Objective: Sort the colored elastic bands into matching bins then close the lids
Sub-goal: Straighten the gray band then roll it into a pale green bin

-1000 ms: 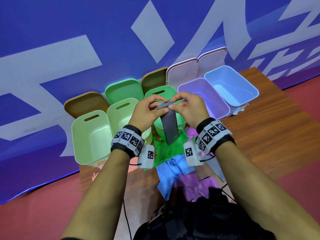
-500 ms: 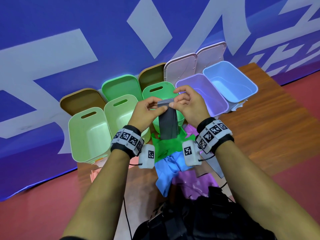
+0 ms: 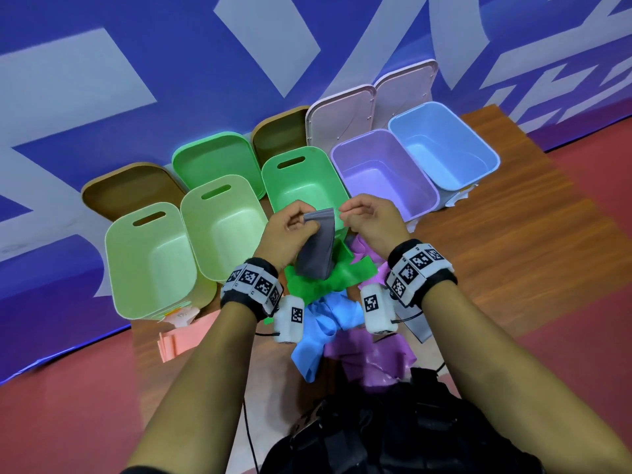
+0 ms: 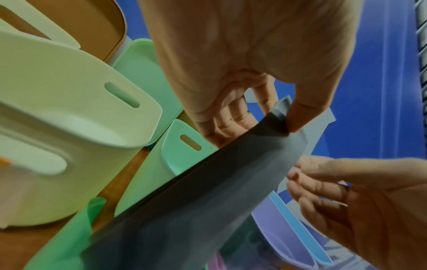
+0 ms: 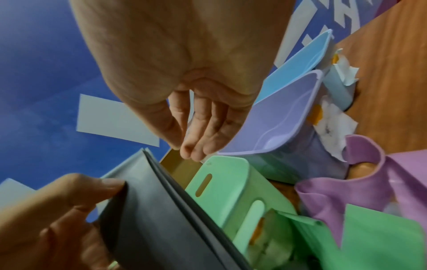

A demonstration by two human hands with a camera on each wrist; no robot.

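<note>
My left hand (image 3: 306,218) pinches the top edge of a folded grey elastic band (image 3: 316,251), which hangs in front of the green bin (image 3: 273,186). In the left wrist view the thumb (image 4: 298,117) presses the grey band (image 4: 208,191) against the fingers. My right hand (image 3: 343,212) hovers just right of the band's top corner with relaxed fingers and holds nothing; the right wrist view shows its fingertips (image 5: 191,149) apart from the grey band (image 5: 161,210). Below lie green (image 3: 352,271), blue (image 3: 325,323), purple (image 3: 369,354) and pink (image 3: 184,336) bands.
Open bins stand in a row: two pale green (image 3: 113,268) (image 3: 191,234), then purple (image 3: 345,172) and blue (image 3: 403,145). Brown (image 3: 126,189), green (image 3: 212,159) and pink (image 3: 338,114) lids lean on the blue wall behind. Another grey band (image 3: 420,326) lies near my right wrist.
My right hand has let go of the grey band's top edge and drawn slightly right. The band now hangs from my left hand alone.
</note>
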